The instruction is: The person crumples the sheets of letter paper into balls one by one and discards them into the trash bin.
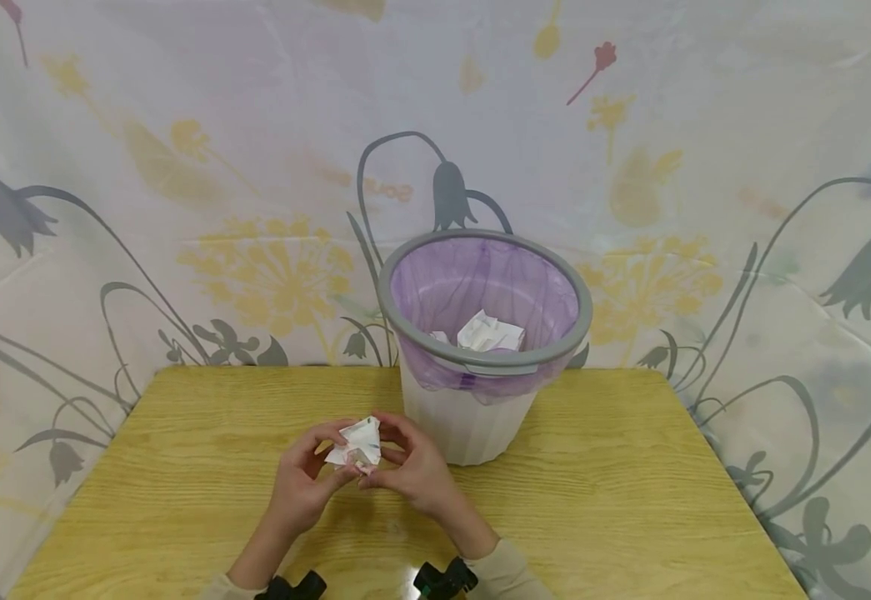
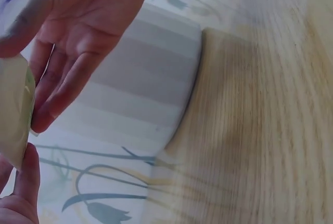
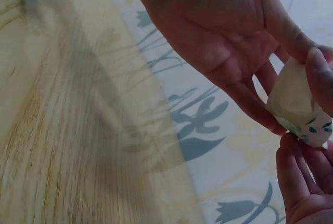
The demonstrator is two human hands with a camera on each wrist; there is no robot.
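Observation:
Both hands hold one crumpled piece of white paper [image 1: 361, 443] between their fingers, low over the table in front of the bin. It has pinkish marks low down in the head view and a green-blue printed pattern [image 3: 312, 129] in the right wrist view. My left hand [image 1: 304, 479] pinches its left side between thumb and fingers. From the other side, my right hand [image 1: 420, 471] grips it with curled fingers, the thumb at its lower edge. The left wrist view catches only part of the paper [image 2: 14, 109] at its left edge.
Just behind and right of the hands stands a white waste bin [image 1: 446, 425] with a grey rim [image 1: 585, 312] and a purple liner [image 1: 540, 283]. Crumpled white paper [image 1: 489, 332] lies inside it. A wood-grain table [image 1: 630, 492] reaches back to a flower-printed cloth [image 1: 270, 150].

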